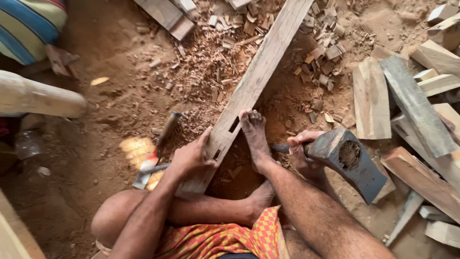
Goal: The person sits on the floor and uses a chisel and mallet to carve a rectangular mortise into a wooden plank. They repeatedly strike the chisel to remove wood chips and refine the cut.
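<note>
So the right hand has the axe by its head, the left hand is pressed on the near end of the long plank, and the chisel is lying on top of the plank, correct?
Not quite. The chisel lies on the dirt floor left of the long plank, not on it, as the head view shows. The rest holds: the right hand has the axe by its head, and the left hand presses on the plank's near end.

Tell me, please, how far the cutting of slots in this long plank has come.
Done: the plank shows one open slot and a second near its end; wood chips lie around. In hand: the right hand grips an axe, the left hand and a foot steady the plank. Left: whether the slots are finished cannot be told; a chisel lies aside.
</note>
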